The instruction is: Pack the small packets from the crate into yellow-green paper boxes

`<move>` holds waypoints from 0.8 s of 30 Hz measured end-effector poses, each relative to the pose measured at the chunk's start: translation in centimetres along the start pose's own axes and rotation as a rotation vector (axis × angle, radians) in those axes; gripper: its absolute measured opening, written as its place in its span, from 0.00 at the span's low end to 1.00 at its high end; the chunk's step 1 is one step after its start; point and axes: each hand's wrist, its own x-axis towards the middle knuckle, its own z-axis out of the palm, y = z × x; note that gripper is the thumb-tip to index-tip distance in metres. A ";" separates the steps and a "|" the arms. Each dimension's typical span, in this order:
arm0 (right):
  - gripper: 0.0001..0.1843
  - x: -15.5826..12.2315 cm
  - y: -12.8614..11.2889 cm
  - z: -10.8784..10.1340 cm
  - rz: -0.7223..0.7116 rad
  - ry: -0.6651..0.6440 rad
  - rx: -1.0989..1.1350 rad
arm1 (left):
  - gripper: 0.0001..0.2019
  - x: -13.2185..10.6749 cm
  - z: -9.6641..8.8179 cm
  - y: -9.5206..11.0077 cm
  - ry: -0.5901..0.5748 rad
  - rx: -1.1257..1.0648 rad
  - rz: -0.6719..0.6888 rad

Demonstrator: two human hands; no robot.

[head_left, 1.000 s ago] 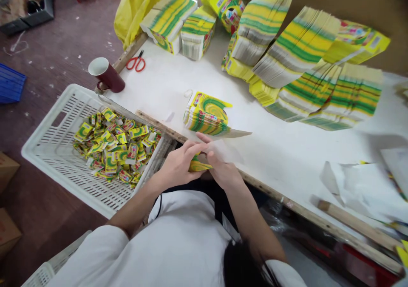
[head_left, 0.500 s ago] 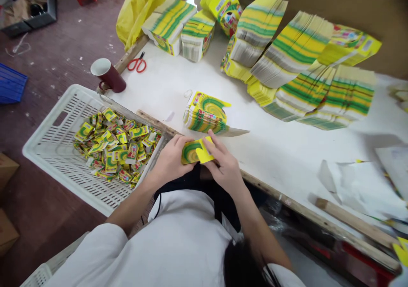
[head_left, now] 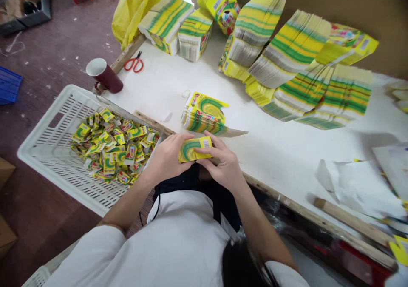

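A small yellow and green printed carton (head_left: 188, 149) is held between my two hands at the table's near edge. My left hand (head_left: 167, 156) grips its left end, thumb and fingers closed around it. At the other end, my right hand (head_left: 223, 159) has its fingers on the carton's yellow end panel and thumb beneath. Just beyond my hands lies a short stack of flat cartons (head_left: 205, 112) on the white table (head_left: 274, 151), with one piece jutting out to the right. Part of the carton is hidden by my fingers.
To the left, a white plastic basket (head_left: 41, 146) holds many small folded cartons (head_left: 117, 151). A maroon mug (head_left: 110, 79) and red-handled scissors (head_left: 134, 63) are on the table's left side. Bundled flat cartons (head_left: 295, 49) fill the back. White paper (head_left: 360, 185) lies at right.
The carton's yellow end flap, sticking out earlier, is now folded down into a flat end with a barcode showing. My right fingers have moved over that end.
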 end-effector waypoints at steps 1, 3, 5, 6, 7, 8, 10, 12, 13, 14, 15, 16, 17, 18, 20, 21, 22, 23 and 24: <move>0.19 0.1 -0.2 -0.1 -0.001 -0.036 0.005 | 0.26 -0.1 -0.5 -0.2 -0.044 -0.001 -0.018; 0.30 0.8 -0.6 -0.9 -0.021 -0.037 0.016 | 0.24 -0.7 -2.3 -1.2 -0.121 0.038 -0.085; 0.33 2.0 -0.7 -2.0 -0.048 0.114 -0.060 | 0.22 -1.6 -4.8 -2.8 -0.137 0.171 -0.198; 0.31 2.8 -0.6 -2.5 -0.053 0.212 -0.149 | 0.23 -2.2 -6.1 -3.7 -0.112 0.272 -0.265; 0.28 3.6 -0.3 -2.9 -0.048 0.293 -0.266 | 0.25 -2.7 -7.3 -4.6 -0.109 0.381 -0.323; 0.26 4.5 0.1 -3.1 -0.035 0.331 -0.387 | 0.27 -3.2 -8.3 -5.3 -0.084 0.461 -0.379; 0.23 5.9 1.1 -3.2 0.017 0.289 -0.567 | 0.31 -3.9 -9.4 -6.2 -0.064 0.500 -0.440; 0.20 6.7 1.7 -3.1 0.057 0.229 -0.660 | 0.32 -4.0 -9.1 -6.0 -0.100 0.343 -0.444; 0.20 6.8 1.7 -3.0 0.063 0.224 -0.679 | 0.31 -3.8 -8.5 -5.6 -0.144 0.215 -0.434; 0.20 6.7 1.5 -2.9 0.058 0.239 -0.686 | 0.30 -3.5 -7.5 -5.1 -0.192 0.071 -0.421; 0.21 6.4 1.1 -2.9 0.046 0.262 -0.679 | 0.30 -3.0 -6.3 -4.5 -0.229 -0.074 -0.410; 0.23 6.0 0.5 -2.8 0.030 0.279 -0.654 | 0.31 -2.5 -4.9 -3.8 -0.239 -0.217 -0.398; 0.25 5.4 -0.3 -2.7 0.011 0.280 -0.611 | 0.33 -1.9 -3.4 -3.1 -0.222 -0.360 -0.378; 0.26 4.8 -1.1 -2.5 -0.008 0.260 -0.552 | 0.37 -1.3 -1.9 -2.4 -0.167 -0.505 -0.355; 0.26 3.5 -2.5 -1.6 -0.040 0.163 -0.385 | 0.41 -0.1 0.8 -0.9 0.016 -0.799 -0.312; 0.25 2.8 -3.1 -0.8 -0.048 0.101 -0.284 | 0.40 0.5 1.8 -0.1 0.136 -0.913 -0.327; 0.24 2.2 -3.5 0.0 -0.038 0.047 -0.164 | 0.37 1.0 2.6 0.6 0.248 -0.989 -0.360; 0.24 1.7 -3.7 1.0 -0.017 0.002 -0.023 | 0.35 1.5 3.0 1.1 0.360 -1.035 -0.392; 0.24 1.2 -3.9 2.1 0.009 -0.015 0.119 | 0.33 1.9 3.2 1.5 0.468 -1.053 -0.419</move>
